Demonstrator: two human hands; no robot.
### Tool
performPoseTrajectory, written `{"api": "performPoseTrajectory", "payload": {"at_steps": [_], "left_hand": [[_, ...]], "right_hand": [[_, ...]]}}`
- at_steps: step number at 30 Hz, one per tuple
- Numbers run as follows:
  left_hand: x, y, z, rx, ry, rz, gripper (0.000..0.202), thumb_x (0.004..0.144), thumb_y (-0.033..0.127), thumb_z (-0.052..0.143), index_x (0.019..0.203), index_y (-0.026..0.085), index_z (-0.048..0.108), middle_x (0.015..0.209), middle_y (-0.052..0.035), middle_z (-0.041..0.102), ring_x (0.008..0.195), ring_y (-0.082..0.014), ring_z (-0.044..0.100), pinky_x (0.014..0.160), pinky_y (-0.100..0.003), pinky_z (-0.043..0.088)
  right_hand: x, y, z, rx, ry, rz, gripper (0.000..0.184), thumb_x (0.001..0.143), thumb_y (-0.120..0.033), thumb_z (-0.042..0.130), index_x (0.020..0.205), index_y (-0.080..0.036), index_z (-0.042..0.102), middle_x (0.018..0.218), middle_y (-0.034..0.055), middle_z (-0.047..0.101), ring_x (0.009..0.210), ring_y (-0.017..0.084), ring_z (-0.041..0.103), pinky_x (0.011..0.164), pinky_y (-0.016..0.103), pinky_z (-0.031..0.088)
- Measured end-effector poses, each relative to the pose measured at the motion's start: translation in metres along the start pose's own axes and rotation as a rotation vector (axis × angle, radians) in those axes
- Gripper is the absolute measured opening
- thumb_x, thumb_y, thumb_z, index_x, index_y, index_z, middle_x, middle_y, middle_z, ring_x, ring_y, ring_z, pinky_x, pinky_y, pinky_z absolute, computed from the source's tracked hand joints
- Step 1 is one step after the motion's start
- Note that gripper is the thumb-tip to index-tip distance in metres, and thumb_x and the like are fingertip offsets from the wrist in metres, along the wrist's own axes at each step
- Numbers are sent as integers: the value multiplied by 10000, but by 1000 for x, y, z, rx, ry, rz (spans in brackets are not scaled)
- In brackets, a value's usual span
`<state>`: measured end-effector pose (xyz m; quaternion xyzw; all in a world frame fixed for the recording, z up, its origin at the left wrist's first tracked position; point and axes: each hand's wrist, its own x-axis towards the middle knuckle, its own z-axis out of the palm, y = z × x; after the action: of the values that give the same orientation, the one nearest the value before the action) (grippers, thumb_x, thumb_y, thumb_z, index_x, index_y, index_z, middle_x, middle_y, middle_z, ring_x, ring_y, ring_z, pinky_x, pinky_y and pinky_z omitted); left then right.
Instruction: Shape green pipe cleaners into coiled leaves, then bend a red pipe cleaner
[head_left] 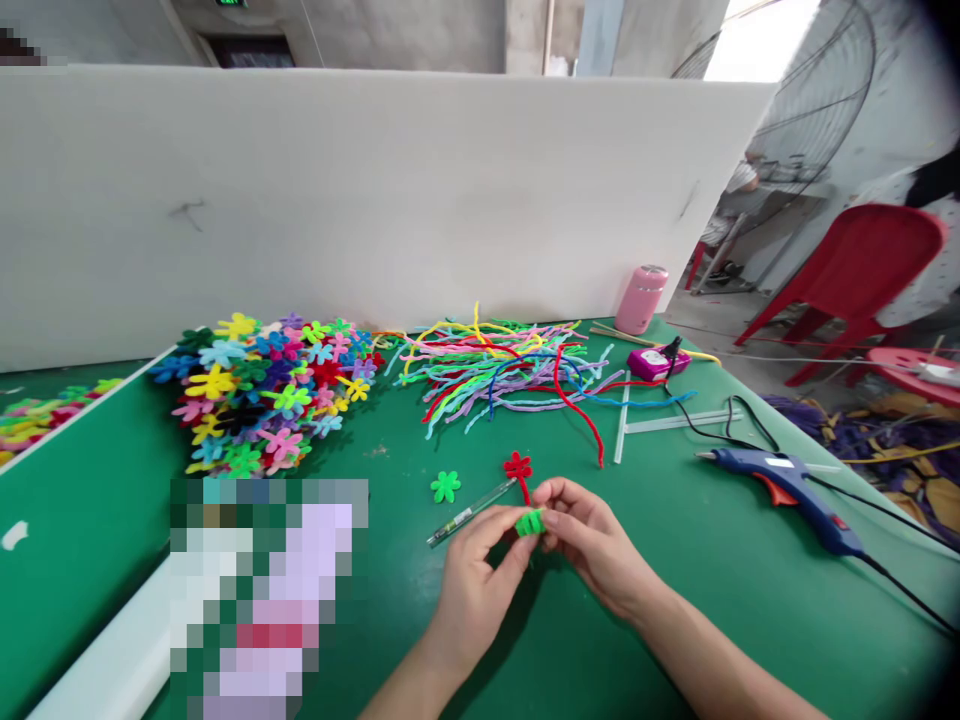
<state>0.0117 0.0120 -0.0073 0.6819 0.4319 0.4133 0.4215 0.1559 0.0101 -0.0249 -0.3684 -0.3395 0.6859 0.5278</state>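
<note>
Between the fingertips of both hands is a bent bright green pipe cleaner point(529, 522). My left hand point(480, 570) pinches it from the left, thumb below and index finger above. From the right, my right hand point(589, 540) pinches its other side with thumb and fingers. Just beyond them lies a red pipe-cleaner flower point(518, 466) with a short red stem running down toward my fingers; whether it touches them I cannot tell. A flat green pipe-cleaner flower point(446, 487) and a clear pen point(469, 513) rest on the table left of the hands.
Colourful pipe-cleaner flowers point(274, 390) are heaped at the left. Loose pipe cleaners point(502, 370) spread along the white partition point(420, 200). On the right are a blue glue gun point(787, 490) with its cord, clear glue sticks point(682, 422), a magenta object point(656, 363) and a pink cylinder point(641, 300).
</note>
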Motion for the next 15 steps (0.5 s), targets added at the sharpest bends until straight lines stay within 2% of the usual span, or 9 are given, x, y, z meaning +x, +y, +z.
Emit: {"api": "performPoseTrajectory", "payload": {"at_steps": [4,8,15], "left_hand": [[2,0,-2,-168,-39,-74,173,777,212,579,901,214,700,815,-46,648,748,-170,579,671,-261,460],[2,-4,0,-442,-72,-180,179,766,213,598,913,220,699,828,-39,613,735,-158,564,659,-265,461],[2,-5,2,-732,-139,-266,194,803,180,550,930,194,695,860,-55,607,744,-142,523,691,-270,418]], "right_hand": [[0,0,0,122,14,78,207,692,-268,695,829,-163,580,653,-33,538,499,52,472,534,181,386],[0,0,0,189,-13,116,206,695,-252,692,844,-166,578,636,-30,560,492,58,490,547,194,404],[1,2,-1,221,-41,90,177,724,-242,662,859,-174,571,602,-32,569,491,73,497,596,248,435]]}}
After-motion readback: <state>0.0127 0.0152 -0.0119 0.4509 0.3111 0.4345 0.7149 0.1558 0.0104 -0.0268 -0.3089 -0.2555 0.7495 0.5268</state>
